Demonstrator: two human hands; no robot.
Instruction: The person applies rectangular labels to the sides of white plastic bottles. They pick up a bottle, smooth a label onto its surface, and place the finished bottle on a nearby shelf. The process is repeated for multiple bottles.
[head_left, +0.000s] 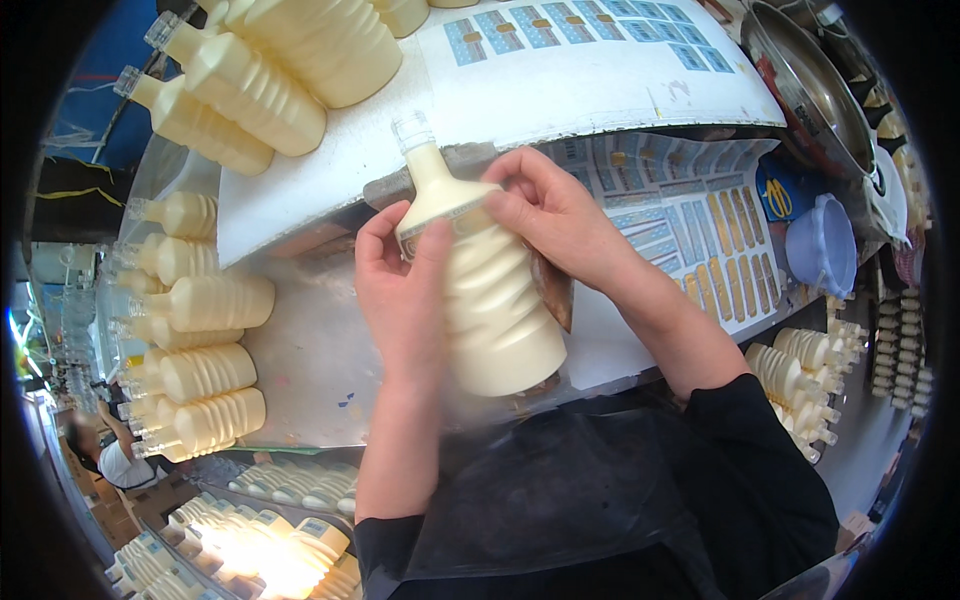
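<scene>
- The bottle point(490, 300), cream and ribbed, lay at the middle of the view, near the table's front edge; its clear neck pointed away from the wearer and its base toward the body.
- A narrow label point(460, 215) crossed the bottle's shoulder, between the two thumbs.
- The left hand point(392, 275) was half curled, its thumb on the label's left part (whether it pinched the label or only pressed it could not be told).
- The right hand point(560, 215) pinched the label's right end, thumb low and forefinger bent above.
- A brown pointed piece point(555, 295) showed beside the bottle, below the right hand.
- The table point(320, 340) bore a row of ribbed bottles point(220, 300) along its left side, necks outward.
- The white board point(490, 100), beyond the hands, carried larger bottles point(260, 90) at left and blue labels point(535, 28) at right.
- A sheet point(725, 225) of blue and gold strips lay right of the right hand, near a lilac bucket point(820, 250).
</scene>
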